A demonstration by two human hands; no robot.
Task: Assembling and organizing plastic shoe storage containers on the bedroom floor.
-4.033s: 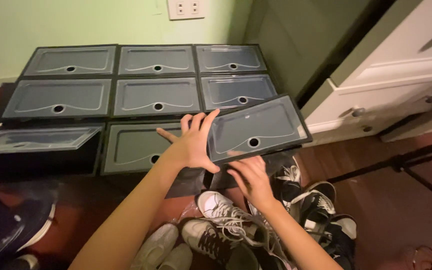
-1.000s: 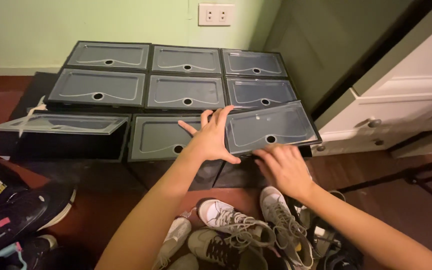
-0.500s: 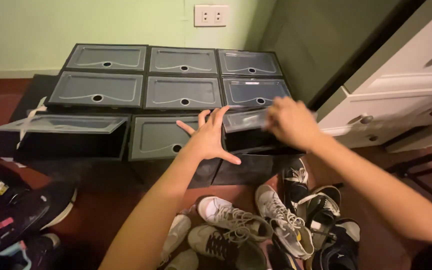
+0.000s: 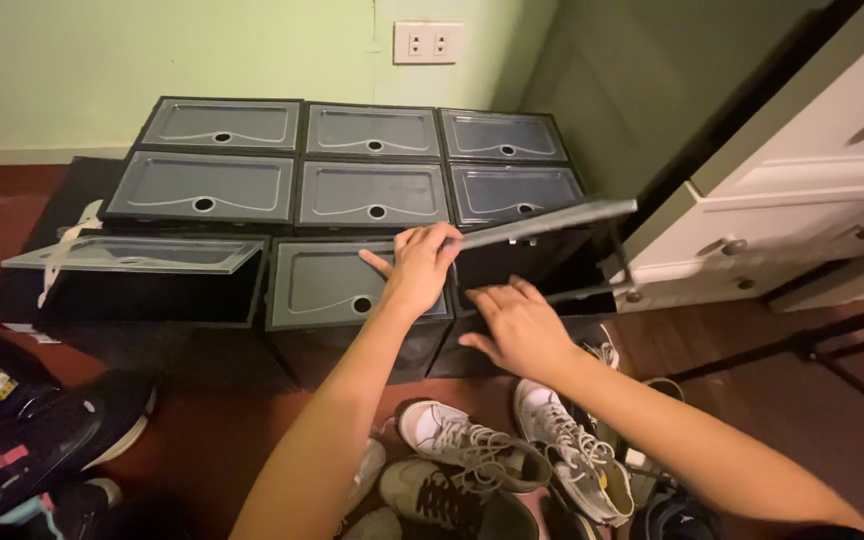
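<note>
Clear box lid point(image 4: 542, 222) raised near level, long axis left-right, left hand point(image 4: 418, 268) pinching its edge, right hand point(image 4: 518, 325) spread flat below.

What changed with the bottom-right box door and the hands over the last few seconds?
The bottom-right door swung up from its slanted half-open position and now stands about level, edge-on. The left hand stayed at its left corner. The right hand rose to the door, then dropped and now hovers open in front of the open box, apart from it. The bottom-left door stayed propped open; the shoes stayed put.
</note>
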